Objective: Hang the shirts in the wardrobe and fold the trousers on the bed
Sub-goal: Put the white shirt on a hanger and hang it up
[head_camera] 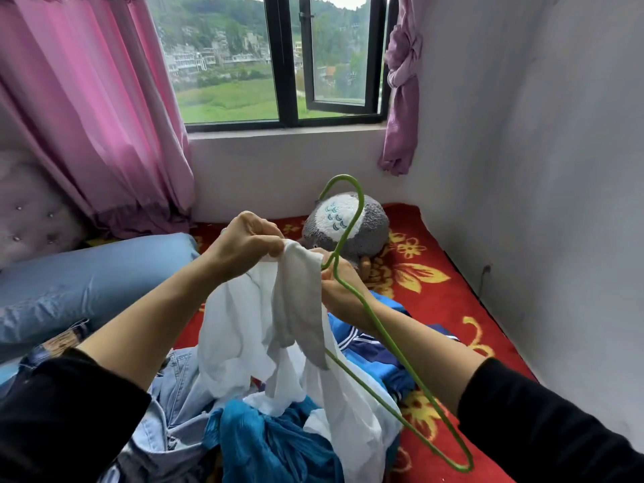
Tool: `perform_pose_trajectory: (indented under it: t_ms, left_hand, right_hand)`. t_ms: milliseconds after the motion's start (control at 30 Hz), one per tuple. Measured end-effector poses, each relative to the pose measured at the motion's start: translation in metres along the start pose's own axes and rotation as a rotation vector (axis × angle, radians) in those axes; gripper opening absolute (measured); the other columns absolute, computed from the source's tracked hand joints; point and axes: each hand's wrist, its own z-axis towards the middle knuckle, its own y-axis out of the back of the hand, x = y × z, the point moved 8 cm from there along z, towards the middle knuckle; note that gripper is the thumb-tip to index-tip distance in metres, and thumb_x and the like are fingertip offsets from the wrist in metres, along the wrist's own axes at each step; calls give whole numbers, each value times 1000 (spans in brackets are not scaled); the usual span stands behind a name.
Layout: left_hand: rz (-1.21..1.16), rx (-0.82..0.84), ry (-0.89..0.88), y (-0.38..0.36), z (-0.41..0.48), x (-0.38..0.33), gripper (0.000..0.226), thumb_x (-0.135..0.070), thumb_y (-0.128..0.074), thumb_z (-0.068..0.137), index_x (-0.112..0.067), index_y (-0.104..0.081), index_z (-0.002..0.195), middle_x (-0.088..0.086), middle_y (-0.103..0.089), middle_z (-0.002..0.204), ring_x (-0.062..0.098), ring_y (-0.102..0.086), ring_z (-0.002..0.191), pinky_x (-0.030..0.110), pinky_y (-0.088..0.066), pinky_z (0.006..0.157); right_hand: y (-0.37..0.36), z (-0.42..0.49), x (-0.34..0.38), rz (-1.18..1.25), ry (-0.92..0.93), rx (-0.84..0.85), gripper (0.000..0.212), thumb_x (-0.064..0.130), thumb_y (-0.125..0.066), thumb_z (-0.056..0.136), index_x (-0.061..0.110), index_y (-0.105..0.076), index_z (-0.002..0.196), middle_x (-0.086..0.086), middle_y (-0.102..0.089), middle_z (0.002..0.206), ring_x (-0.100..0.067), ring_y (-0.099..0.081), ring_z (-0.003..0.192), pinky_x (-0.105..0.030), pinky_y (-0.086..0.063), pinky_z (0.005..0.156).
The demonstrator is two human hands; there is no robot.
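Note:
A thin white shirt (244, 329) hangs in the air over the bed, bunched at its top. My left hand (249, 238) grips that bunched top from above. My right hand (339, 284) holds a green wire hanger (386, 338) at its neck, partly hidden behind the shirt's fabric. The hanger's hook points up and away, and one of its arms runs down inside the shirt. Below lie light blue denim trousers (167, 413), a teal garment (275, 444) and a blue and white garment (369, 346) in a heap.
The bed has a red blanket (439, 294) with yellow flowers. A grey plush toy (352, 224) lies near the wall under the window, a blue pillow (87, 284) at the left. Pink curtains (87, 109) hang left, and a white wall (540, 169) closes the right side.

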Motion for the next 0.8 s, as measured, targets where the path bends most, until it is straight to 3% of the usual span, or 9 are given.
perform_pose_trajectory:
  t_ms: [67,133,267,333,400,500,600,700,800]
  left_hand:
    - [-8,12,-8,2,-3,0,22,-15,-54,60,-21,-57,39,-8,-44,46,12,-38,58,28,-33,60]
    - [-4,-12,8,10,-5,5,16,-19,-54,57,-15,-56,42,0,-43,49,17,-36,59,32,-32,61]
    - [18,-34,38,16,-11,12,26,-33,-53,51,-8,-62,49,1,-49,51,13,-40,59,34,-35,64]
    - [37,-35,39,16,-11,12,27,-35,-54,52,-12,-67,52,-5,-56,52,9,-47,61,39,-40,71]
    - [71,-57,54,23,-11,17,26,-37,-54,53,-14,-68,53,3,-59,55,12,-49,64,49,-41,79]
    - [78,-116,97,38,-15,27,29,-40,-54,53,-13,-63,50,28,-49,59,25,-42,61,48,-37,72]
    - [35,-113,99,43,-17,30,35,-36,-54,50,-1,-54,48,14,-38,56,24,-30,60,44,-27,57]
    - [-13,-114,81,46,-15,29,51,-34,-55,51,17,-49,56,11,-40,59,24,-29,61,40,-24,57]
    - [28,-108,81,44,-11,26,53,-37,-56,53,14,-60,64,19,-49,59,24,-37,62,38,-33,62]
  right_hand:
    - [6,3,3,34,1,-67,40,8,-54,93,18,-48,54,0,-47,58,-9,-40,58,-28,-35,54]
    - [13,4,6,-4,43,-116,49,8,-52,93,21,-41,47,13,-40,50,-5,-36,51,-25,-32,50]
    - [21,5,19,-733,219,-224,30,14,-50,90,17,-39,63,-5,-50,66,-35,-52,65,-35,-32,57]
    - [28,13,16,-856,192,-208,25,13,-51,87,13,-44,63,-14,-59,72,-37,-54,68,-34,-30,59]
    - [43,20,8,-637,81,-248,28,3,-50,82,9,-44,56,-15,-56,61,-29,-46,58,-32,-30,57]
    - [66,30,-10,181,-190,-302,26,-2,-43,86,1,-62,68,-13,-54,66,-23,-48,63,-33,-39,58]
    - [60,29,-5,325,-208,-70,21,20,-55,83,16,-59,63,-4,-53,63,-20,-49,61,-28,-41,55]
    - [48,20,4,-244,-50,236,34,43,-76,73,16,-57,67,-1,-52,65,-12,-49,61,-26,-36,56]
    - [62,25,-14,-1092,-15,59,14,27,-66,75,14,-64,78,-9,-69,83,-28,-66,80,-29,-41,64]
